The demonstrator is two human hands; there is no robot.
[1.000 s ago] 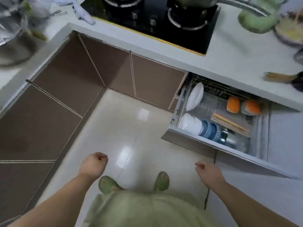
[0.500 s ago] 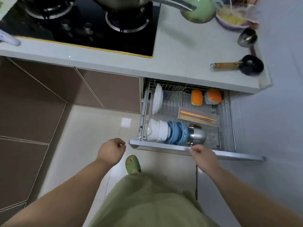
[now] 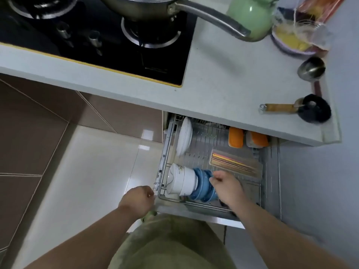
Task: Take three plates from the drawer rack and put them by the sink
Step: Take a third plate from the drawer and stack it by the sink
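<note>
**At the open drawer rack, blue dishes are being reached for**

At the front of the pulled-out drawer rack (image 3: 165, 152), the right hand (image 3: 226, 188) is being pressed against the blue dishes (image 3: 204, 188), its fingers curled narrowly at their rim; whether a dish is actually being pinched cannot be told, since the fingertips are partly hidden by the hand itself. The blue dishes are being kept on edge, just beside a stack of white bowls (image 3: 182, 181) that is lying on its side at the rack's front left corner. Further back on the left, white plates (image 3: 184, 135) are being stored upright in the wire slots, well apart from the hand. The left hand (image 3: 137, 200) is being held as a loose fist just outside the rack's front left corner, close to the wire frame; contact with it cannot be confirmed, and nothing is seen in it.

The step in hand is judged to be the first pick: nothing is being carried yet, and no sink is being shown in this view. The next move is judged to call for a firm pinch on a dish's rim and a lift straight up, clear of the wire and of the neighbouring bowls, before anything is carried off.

The right forearm is being stretched forward and down across the drawer's front edge, wrist bent toward the dishes. The left arm is being angled in from the lower left, wrist straight. Behind, chopsticks (image 3: 235, 164) and two orange-lidded containers (image 3: 236, 137) are being left alone under the counter (image 3: 223, 84).
</note>
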